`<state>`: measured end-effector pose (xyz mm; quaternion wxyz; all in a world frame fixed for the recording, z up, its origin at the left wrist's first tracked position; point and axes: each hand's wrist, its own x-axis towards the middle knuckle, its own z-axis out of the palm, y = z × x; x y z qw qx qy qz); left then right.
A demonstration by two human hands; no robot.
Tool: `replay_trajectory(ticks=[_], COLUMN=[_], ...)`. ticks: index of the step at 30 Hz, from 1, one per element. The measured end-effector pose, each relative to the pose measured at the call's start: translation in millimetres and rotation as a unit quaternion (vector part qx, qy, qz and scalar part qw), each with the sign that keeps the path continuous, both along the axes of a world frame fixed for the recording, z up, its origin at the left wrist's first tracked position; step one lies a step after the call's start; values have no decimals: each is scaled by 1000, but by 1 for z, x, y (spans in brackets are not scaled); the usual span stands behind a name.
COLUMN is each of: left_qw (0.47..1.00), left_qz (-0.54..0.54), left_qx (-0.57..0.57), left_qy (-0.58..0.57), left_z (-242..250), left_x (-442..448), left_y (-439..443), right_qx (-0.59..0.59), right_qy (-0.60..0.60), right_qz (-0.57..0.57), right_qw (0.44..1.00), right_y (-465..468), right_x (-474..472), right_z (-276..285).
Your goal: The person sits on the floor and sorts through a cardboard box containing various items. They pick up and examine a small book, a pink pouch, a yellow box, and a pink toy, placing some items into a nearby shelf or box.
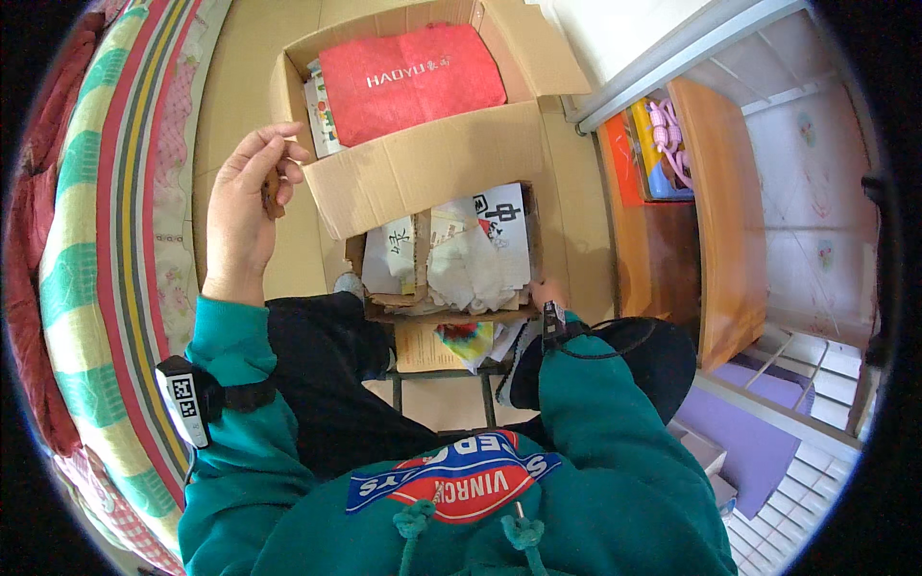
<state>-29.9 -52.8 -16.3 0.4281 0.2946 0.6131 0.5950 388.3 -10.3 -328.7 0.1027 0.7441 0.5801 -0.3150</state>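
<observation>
My left hand [256, 180] is raised left of a large open cardboard box [432, 162], its fingers curled around a small brown object [272, 193] that I cannot identify. A red fabric bag [418, 79] with printed lettering lies in that box, over a white item with colourful pictures. Nearer to me a smaller open cardboard box [461, 317] holds papers [515, 252] with brushed black characters and crumpled white paper or plastic [468, 270]. My right hand [549, 294] is at this smaller box's right edge, mostly hidden by the wrist device; its fingers are hard to see.
A bed with a striped cover [94, 288] runs along the left. To the right stand a wooden cabinet [727, 216] holding a pink toy or cord [666, 137] and a metal rack [749, 396]. Papers [425, 349] and a tie-dye-coloured item [468, 342] lie between my legs.
</observation>
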Motion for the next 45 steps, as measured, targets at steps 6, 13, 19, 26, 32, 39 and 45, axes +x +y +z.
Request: replay_trajectory(ticks=[6,13,19,26,32,39,45], left_qw=[999,997,961,597,752,814,775], left_qz=[1,-19,-172,-463,-364,-259,-242], left_qx=[-44,-56,-166,-415,-439,-455,-397], left_qy=[25,41,135,507,330,251,428], left_z=[-1,-8,-32,-144,-222,-252,-283], left_x=[-1,-5,3,53,57,80,79], left_y=[3,5,6,-17,-32,-42,-59], right_qx=[22,43,-51,-53,-63,-95,-27], right_qy=[-3,-20,-125,-117,-73,-16,-53], right_qz=[6,122,85,135,139,20,35], right_qw=[1000,991,987,982,986,995,998], right_y=[1,28,48,62,42,46,51], right_x=[-13,20,66,81,70,48,36], right_z=[20,56,42,19,22,20,6])
